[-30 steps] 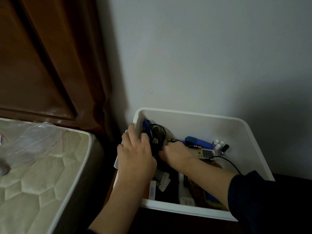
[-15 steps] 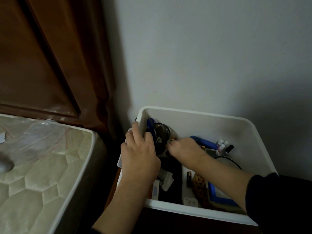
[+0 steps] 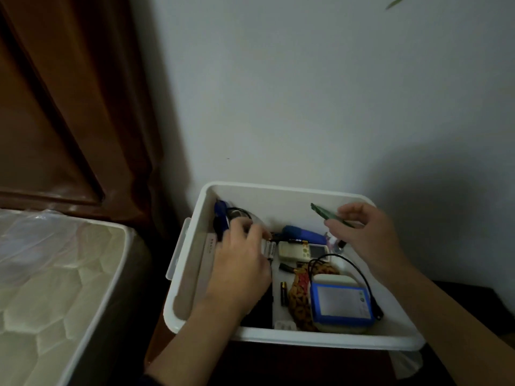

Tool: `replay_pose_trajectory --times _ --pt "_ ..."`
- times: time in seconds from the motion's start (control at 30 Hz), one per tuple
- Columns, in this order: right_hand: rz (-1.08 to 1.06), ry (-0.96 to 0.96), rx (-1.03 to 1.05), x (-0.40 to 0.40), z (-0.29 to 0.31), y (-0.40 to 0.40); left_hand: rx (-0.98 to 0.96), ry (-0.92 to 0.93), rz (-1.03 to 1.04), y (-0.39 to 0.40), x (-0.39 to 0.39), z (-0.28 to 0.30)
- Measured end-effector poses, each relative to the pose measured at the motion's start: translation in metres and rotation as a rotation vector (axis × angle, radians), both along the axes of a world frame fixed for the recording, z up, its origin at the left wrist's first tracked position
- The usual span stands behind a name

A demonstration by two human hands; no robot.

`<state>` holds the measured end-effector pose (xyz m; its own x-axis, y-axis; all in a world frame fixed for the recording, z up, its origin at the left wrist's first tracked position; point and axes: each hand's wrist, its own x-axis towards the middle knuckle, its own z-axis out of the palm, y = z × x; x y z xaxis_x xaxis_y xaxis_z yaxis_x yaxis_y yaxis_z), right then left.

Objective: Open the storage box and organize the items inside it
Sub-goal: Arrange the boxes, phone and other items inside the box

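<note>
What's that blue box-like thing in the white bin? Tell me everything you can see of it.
The blue case is a flat rectangle with rounded corners, a blue frame around a pale grey-white face that carries small marks near its right edge, too small to read. It looks like plastic. It lies face up and slightly skewed in the near right part of the bin, stacked on a cream-coloured object. A black cable arcs over and round its right side. A brown patterned item lies against its left edge. Neither hand touches it.
</note>
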<state>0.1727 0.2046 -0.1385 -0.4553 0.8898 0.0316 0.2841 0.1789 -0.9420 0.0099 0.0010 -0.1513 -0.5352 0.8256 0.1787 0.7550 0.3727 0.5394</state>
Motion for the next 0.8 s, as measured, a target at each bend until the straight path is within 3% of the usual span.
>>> replay_pose_trajectory --times 0.07,0.23,0.4,0.63,0.8 --pt "0.045 -0.005 0.058 0.008 -0.001 0.002 -0.072 -0.21 -0.173 0.018 0.018 -0.008" --pt "0.056 -0.174 0.225 0.018 -0.007 0.014 -0.368 -0.199 -0.472 0.062 0.056 -0.024" --pt "0.072 -0.214 0.254 0.017 -0.013 0.013 -0.443 0.08 -0.574 0.075 0.062 -0.033" --pt "0.026 -0.183 0.412 0.012 -0.015 0.003 -0.477 -0.011 -0.646 0.072 0.058 -0.041" --pt "-0.003 -0.194 0.377 0.01 -0.011 0.012 -0.485 -0.068 -0.644 0.072 0.057 -0.041"
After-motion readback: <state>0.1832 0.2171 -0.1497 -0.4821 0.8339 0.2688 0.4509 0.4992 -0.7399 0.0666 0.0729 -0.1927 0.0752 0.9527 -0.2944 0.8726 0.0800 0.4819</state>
